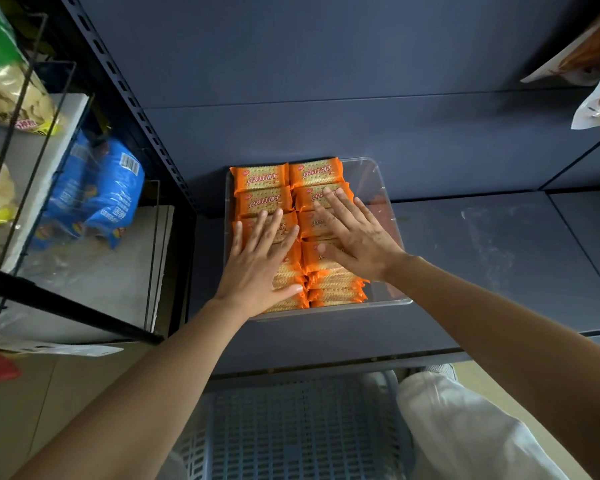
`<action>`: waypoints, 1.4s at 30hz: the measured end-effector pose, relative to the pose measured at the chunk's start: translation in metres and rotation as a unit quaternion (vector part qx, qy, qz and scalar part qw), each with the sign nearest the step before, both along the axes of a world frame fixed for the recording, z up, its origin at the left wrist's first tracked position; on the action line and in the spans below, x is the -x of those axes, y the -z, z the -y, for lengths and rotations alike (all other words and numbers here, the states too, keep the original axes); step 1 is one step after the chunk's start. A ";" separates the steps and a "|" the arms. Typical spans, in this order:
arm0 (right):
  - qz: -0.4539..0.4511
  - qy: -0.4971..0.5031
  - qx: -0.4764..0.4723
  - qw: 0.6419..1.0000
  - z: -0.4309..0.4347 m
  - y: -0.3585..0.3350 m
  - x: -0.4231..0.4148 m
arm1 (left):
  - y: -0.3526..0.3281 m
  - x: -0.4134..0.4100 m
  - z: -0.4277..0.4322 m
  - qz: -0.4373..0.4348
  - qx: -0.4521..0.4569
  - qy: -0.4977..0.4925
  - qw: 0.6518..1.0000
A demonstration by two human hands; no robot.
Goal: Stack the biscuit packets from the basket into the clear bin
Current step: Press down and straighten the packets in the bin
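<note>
Orange biscuit packets (260,178) are lying in two stacked columns inside the clear bin (390,216), sitting on the shelf (499,258); left hand (257,265) and right hand (355,237), fingers straight, are pressing flat on them

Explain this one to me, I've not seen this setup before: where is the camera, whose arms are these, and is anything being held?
There is no machine here. A person works with two bare hands, and the single picture comes from a camera worn on their head, looking forward and down.

On a dark blue shelf sits a clear bin. It is filled with orange biscuit packets, laid in two rows and stacked in layers.

The left hand and right hand lie flat on the top packets with fingers straight, so nothing is held. They seem to be pressing the stack level.

Below the shelf is a blue-grey perforated basket; no packets show in the part in view. To the left, a wire rack holds blue snack bags.
</note>
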State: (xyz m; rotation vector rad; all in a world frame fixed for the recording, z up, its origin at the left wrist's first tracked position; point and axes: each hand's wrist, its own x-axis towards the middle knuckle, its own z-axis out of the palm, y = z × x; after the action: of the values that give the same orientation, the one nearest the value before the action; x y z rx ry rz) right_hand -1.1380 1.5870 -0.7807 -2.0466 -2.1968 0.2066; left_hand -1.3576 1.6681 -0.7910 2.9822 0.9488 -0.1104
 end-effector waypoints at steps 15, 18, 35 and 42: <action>0.005 0.008 0.046 0.999 0.011 0.013 0.018 | 0.001 0.006 0.009 -0.020 0.047 -0.017 0.999; -0.045 0.039 0.003 0.998 0.007 0.005 0.018 | 0.001 0.004 0.005 0.005 0.047 -0.040 0.998; -0.011 0.155 -0.007 0.988 -0.032 0.006 0.017 | 0.002 -0.020 -0.032 0.086 0.045 -0.123 0.988; 0.011 0.185 0.020 0.982 -0.044 0.023 0.020 | 0.016 -0.033 -0.032 0.058 0.057 -0.139 0.987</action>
State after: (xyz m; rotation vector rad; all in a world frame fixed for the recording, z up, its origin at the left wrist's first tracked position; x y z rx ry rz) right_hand -1.1581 1.6310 -0.8034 -2.4387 -1.7878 0.1873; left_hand -1.3250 1.7001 -0.8066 2.6885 1.2811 0.0112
